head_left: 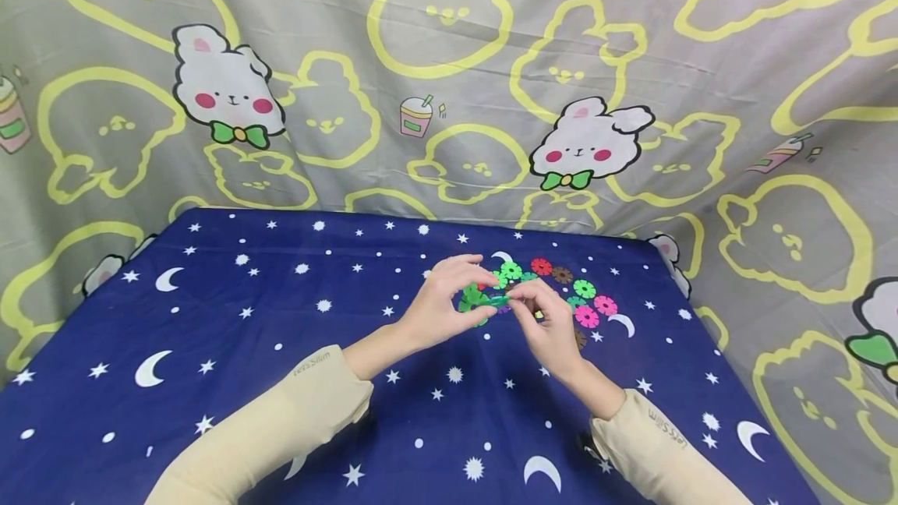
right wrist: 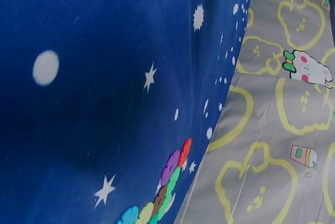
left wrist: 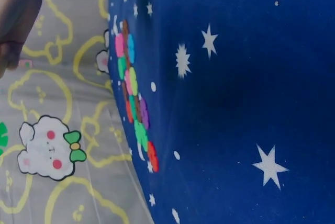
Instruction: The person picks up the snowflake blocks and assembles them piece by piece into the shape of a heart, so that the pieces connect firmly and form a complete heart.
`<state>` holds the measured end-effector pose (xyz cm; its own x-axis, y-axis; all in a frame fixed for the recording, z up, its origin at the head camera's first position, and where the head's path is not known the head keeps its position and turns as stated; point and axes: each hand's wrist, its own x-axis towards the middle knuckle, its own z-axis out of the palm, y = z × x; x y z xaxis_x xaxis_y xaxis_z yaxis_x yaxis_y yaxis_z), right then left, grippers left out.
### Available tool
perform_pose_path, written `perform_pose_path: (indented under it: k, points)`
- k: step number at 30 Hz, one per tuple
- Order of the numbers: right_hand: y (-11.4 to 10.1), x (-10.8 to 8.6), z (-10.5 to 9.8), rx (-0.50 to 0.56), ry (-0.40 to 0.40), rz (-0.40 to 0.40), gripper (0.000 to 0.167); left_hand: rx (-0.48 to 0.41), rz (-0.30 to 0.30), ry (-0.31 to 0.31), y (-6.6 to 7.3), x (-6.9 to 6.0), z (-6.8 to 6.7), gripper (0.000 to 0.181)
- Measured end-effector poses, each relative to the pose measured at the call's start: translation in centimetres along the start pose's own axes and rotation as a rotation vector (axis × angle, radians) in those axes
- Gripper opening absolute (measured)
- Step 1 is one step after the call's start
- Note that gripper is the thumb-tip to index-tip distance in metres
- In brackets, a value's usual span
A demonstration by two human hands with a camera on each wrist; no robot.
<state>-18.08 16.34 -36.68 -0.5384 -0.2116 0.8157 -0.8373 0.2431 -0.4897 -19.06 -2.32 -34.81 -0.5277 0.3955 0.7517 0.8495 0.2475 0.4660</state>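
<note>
Bright green notched plastic discs (head_left: 473,297), which look joined into a cluster, are held up above the table between both hands. My left hand (head_left: 442,298) grips the cluster with its thumb below and fingers above. My right hand (head_left: 550,330) pinches a darker green notched disc (head_left: 500,301) edge-on, touching or close to the cluster. Fingers partly hide the contact. At the edge of the left wrist view, a bit of a green disc (left wrist: 3,135) shows. Neither hand's grip is seen in the right wrist view.
Loose notched discs lie on the dark blue star-patterned cloth (head_left: 281,294) behind and right of the hands, among them a red one (head_left: 541,266), a brown one (head_left: 562,275) and a pink one (head_left: 586,316). A grey cartoon curtain (head_left: 449,139) hangs behind the table.
</note>
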Motion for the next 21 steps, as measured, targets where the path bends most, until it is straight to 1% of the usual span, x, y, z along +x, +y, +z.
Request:
perform_pose_path:
  k: [4, 6, 8, 12, 15, 17, 19, 21]
  points:
    - [0.0, -0.1, 0.3, 0.004, -0.003, -0.011, 0.022, 0.087, 0.096, 0.0, -0.1, -0.2, 0.5, 0.02]
    - [0.0, -0.2, 0.4, 0.01, -0.005, -0.023, 0.021, 0.109, 0.132, 0.007, -0.2, -0.3, 0.6, 0.017]
    - [0.1, -0.3, 0.4, 0.019, -0.013, -0.033, 0.019, 0.115, 0.155, 0.014, -0.2, -0.3, 0.7, 0.015]
    - [0.5, -0.4, -0.2, 0.006, -0.043, -0.026, 0.018, 0.105, 0.159, 0.024, -0.3, -0.4, 0.6, 0.016]
    - [1.1, -0.5, -1.1, -0.047, -0.08, 0.025, 0.021, 0.103, 0.144, 0.032, -0.5, -0.4, 0.4, 0.017]
    - [1.7, -0.6, -1.8, -0.102, -0.11, 0.118, 0.02, 0.099, 0.127, 0.038, -0.6, -0.5, 0.3, 0.017]
    - [2.4, -0.7, -2.7, -0.175, -0.153, 0.269, 0.017, 0.09, 0.107, 0.04, -0.8, -0.6, 0.2, 0.016]
    - [3.2, -1.0, -3.5, -0.25, -0.225, 0.436, 0.015, 0.075, 0.08, 0.043, -0.9, -0.7, 0.1, 0.016]
